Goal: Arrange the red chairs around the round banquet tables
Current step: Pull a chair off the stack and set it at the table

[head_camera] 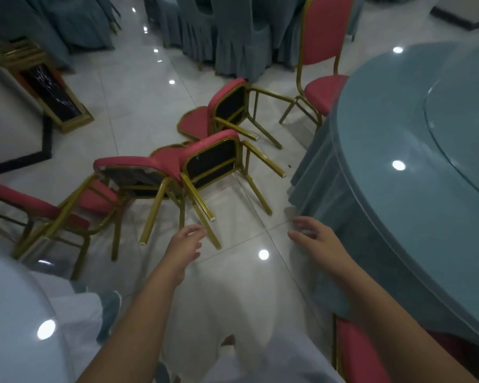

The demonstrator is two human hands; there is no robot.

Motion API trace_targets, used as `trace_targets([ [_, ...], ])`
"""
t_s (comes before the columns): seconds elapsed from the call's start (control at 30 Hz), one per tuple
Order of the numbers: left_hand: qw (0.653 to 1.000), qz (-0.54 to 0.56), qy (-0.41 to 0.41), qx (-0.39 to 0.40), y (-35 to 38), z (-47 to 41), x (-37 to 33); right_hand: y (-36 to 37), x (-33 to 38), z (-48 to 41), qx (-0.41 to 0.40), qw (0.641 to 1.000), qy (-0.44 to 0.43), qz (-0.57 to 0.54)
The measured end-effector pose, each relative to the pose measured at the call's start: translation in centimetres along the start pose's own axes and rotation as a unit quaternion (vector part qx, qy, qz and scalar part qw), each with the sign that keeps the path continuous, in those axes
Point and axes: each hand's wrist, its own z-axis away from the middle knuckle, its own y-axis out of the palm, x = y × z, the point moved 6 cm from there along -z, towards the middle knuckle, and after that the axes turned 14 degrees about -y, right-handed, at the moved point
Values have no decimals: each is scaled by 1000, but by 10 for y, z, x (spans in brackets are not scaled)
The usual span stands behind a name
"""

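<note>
Red chairs [166,161] sideways on the floor [138,92] by the table [398,134]; left hand [186,244] and right hand [318,239] empty, loose-fingered.

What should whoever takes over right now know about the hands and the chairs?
Left hand: open, empty, close to a leg of the nearest tipped chair.
Right hand: open, empty, beside the tablecloth.
Done: one upright chair stands at the round table; another red chair shows at its near edge.
Left: stand up the nearest tipped chair, the second tipped chair behind it and the third tipped chair to its left, then place them at the table.
</note>
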Motion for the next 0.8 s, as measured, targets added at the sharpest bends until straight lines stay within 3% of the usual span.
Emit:
trace_targets([
  [0.2, 1000, 6, -22, -22, -3, -56, -50, -11, -8, -112, 16, 1000, -10, 18],
  [0.43, 990, 68, -67, -99, 6, -112, -112, -5, -18, -276, 113, 993, -9, -13],
  [0.6, 980, 109, -91, -141, 18, -144, -142, -8, -25, -375, 169, 985, -14, 26],
  [0.8, 972, 118, -139, -146, 24, -174, -155, 7, -17, -448, 200, 979, -4, 37],
])
